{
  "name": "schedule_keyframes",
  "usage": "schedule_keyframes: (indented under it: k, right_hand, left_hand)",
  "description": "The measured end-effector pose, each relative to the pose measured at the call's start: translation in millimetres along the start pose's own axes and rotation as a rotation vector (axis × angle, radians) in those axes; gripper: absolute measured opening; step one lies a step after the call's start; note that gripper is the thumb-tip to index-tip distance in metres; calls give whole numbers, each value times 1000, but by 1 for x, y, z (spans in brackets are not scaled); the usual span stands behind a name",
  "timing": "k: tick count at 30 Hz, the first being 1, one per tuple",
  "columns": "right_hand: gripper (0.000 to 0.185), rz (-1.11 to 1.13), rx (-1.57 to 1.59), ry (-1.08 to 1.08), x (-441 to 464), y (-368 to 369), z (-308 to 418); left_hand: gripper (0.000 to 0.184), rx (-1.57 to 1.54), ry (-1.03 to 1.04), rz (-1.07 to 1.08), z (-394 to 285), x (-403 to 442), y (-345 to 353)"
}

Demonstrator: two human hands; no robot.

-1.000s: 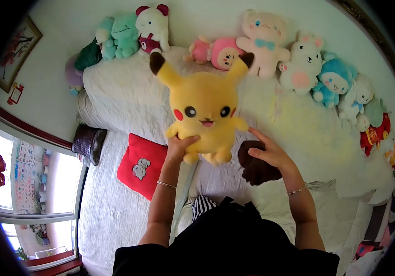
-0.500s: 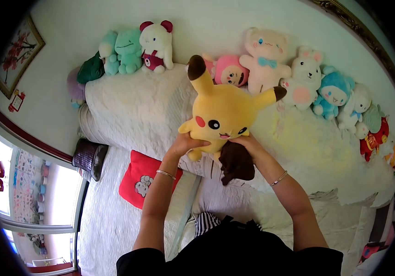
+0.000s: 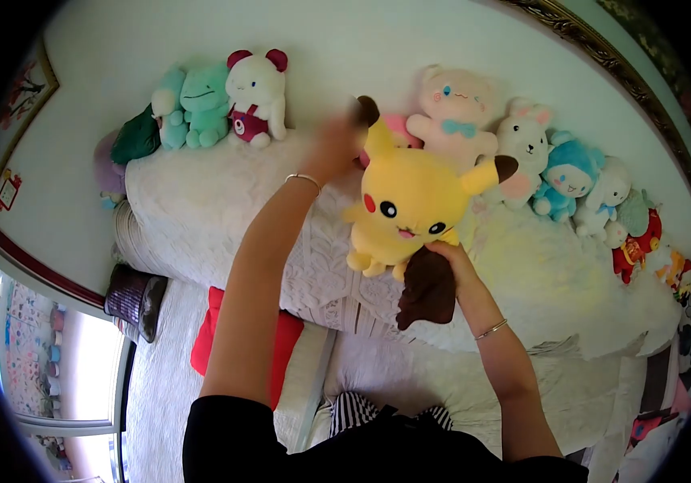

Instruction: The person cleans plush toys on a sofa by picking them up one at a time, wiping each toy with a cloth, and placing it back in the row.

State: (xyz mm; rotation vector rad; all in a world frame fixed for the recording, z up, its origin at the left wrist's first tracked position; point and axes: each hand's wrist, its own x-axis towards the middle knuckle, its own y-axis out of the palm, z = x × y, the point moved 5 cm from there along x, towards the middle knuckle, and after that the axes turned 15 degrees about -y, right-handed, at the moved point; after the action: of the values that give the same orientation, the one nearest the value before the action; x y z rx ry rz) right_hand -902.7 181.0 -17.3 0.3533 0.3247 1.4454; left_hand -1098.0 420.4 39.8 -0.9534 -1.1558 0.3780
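Observation:
A yellow Pikachu plush toy point(image 3: 414, 197) is held up in front of me, facing me, with its dark-tipped ears spread. My right hand point(image 3: 452, 262) grips its lower side near the arm, fingers partly hidden. From that same hand hangs a dark brown cloth point(image 3: 428, 290), bunched below the toy. My left hand point(image 3: 333, 153) is raised beside the toy's ear on the left, smeared by motion; I cannot tell whether it touches the ear. Behind that ear, a pink plush toy point(image 3: 400, 133) is partly covered.
Plush toys line the cream-covered sofa back point(image 3: 201, 193), among them a white bear point(image 3: 257, 97), a green toy point(image 3: 205, 101), a beige cat point(image 3: 458, 105) and a white rabbit point(image 3: 522, 149). A red cushion point(image 3: 285, 354) lies on the seat, near a dark bag-like item point(image 3: 135, 298).
My left hand has let go of the Pikachu's side and moved up to its ear. The toy has shifted slightly right and down in view, still in my right hand with the cloth.

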Motion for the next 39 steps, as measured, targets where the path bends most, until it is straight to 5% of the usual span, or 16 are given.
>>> schedule_keyframes:
  k: [5, 7, 10, 13, 15, 22, 25, 27, 31, 34, 36, 37, 39]
  right_hand:
    - [39, 21, 18, 13, -9, -1, 6]
    - [39, 32, 29, 14, -7, 1, 9]
    - [39, 30, 31, 27, -2, 1, 10]
    - [40, 64, 34, 31, 5, -2, 7]
    - [40, 65, 22, 18, 9, 1, 6]
    - [41, 135, 17, 5, 47, 28, 12]
    - [39, 210, 77, 0, 69, 42, 14]
    - [40, 212, 107, 60, 81, 46, 19]
    - [41, 204, 127, 148, 95, 59, 29]
    - [42, 190, 109, 193, 112, 62, 30]
    - [42, 203, 97, 220, 123, 66, 32]
    - [42, 207, 88, 236, 125, 68, 35]
    - [41, 210, 78, 250, 131, 72, 37]
  left_hand:
    - [36, -209, -112, -38, 18, 23, 40]
    - [36, -137, -55, -118, 10, 20, 14]
    - [35, -9, -106, 45, -6, 16, -72]
    - [38, -66, -301, 220, 5, 6, -120]
    - [49, -234, -615, 203, 42, -12, -133]
    - [73, -13, -833, 494, 146, -71, -88]
    - [93, -45, -924, 478, 127, -93, -96]
    - [101, 143, -724, 83, 108, -95, -109]
    - [86, 163, -613, -42, 84, -94, -116]
    - [64, -30, -322, -103, 54, -85, -112]
    - [64, -579, -375, 100, 35, -81, -88]
    - [69, -1094, -568, 342, 27, -81, -71]
    - [80, -1091, -547, 275, 17, -65, -59]
